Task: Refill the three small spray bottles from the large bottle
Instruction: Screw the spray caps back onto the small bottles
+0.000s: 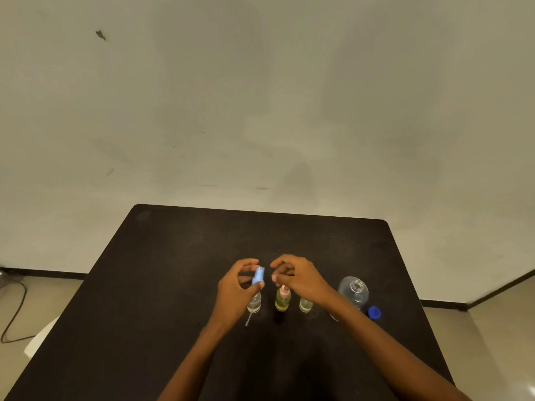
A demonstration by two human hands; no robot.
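Head view, left to right across the black table (173,270): left hand (234,293) raised just above the leftmost small bottle (254,303), thumb and curled fingers pinching a blue spray head (258,275), thin dip tube (247,320) hanging down in front of that clear bottle. Next, upright yellow-green middle bottle (282,302) with pink spray top (284,290) on, right hand (301,277) just over it, fingers curled toward the thumb, impossible to tell whether pinching anything. Under the right wrist, third small bottle (306,305) upright and partly hidden; further right, large clear bottle (354,293) standing open-necked, blue cap (374,312) lying on the table just beside it.
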